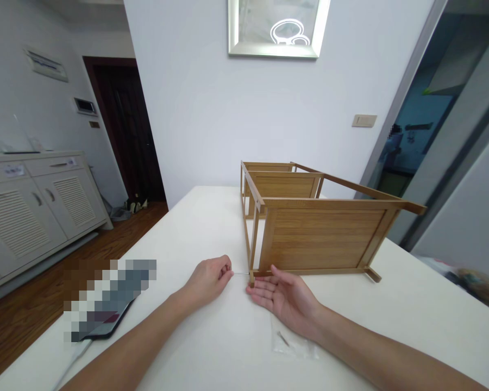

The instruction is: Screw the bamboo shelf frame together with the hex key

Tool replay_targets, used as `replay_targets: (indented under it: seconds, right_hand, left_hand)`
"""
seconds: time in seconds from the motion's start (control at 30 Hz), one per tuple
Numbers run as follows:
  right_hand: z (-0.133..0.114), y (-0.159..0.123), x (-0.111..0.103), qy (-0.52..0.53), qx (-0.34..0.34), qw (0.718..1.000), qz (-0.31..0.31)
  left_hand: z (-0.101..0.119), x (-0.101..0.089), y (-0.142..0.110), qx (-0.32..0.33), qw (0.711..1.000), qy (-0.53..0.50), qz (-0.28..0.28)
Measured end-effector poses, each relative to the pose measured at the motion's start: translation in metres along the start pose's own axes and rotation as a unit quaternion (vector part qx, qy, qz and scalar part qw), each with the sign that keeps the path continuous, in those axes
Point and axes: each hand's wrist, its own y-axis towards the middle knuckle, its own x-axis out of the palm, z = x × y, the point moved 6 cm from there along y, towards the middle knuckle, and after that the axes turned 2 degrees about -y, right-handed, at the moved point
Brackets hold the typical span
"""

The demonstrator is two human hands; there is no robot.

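A wooden shelf rack (326,233) lies on its side on the white table (212,336), its panelled end facing me. My left hand (211,277) is closed on a thin metal rod (240,273), whose far end meets the rack's lower left corner post (251,278). The rod's tip and any screw there are hidden. Palm up and fingers stretched, my right hand (291,301) is open at the same corner, its fingertips by the post's end. Below that hand lies a clear plastic bag (297,347) with a small screw (283,338) in it.
A phone (114,315), partly blurred, lies at the table's left with a white cable (75,355) attached. Behind the table rises a white wall (187,108) with a framed picture (274,51). A white cabinet (41,206) stands at left, and a bundle (476,285) sits beyond the table's right edge.
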Motion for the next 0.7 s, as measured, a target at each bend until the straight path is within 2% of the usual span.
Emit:
replay_targets:
  seconds: [0.27,0.4,0.7]
  right_hand:
    - [0.0,-0.001,0.001,-0.003,-0.005,1.0,-0.006]
    - [0.0,0.0,0.001,-0.004,-0.004,1.0,-0.009]
    - [-0.001,-0.001,0.002,-0.007,-0.005,1.0,-0.013]
  left_hand:
    - [0.005,-0.006,-0.002,0.031,0.999,0.043,-0.001]
    - [0.008,-0.006,-0.001,0.083,0.992,0.093,0.005]
    - [0.018,-0.001,-0.006,0.207,0.947,0.242,0.043]
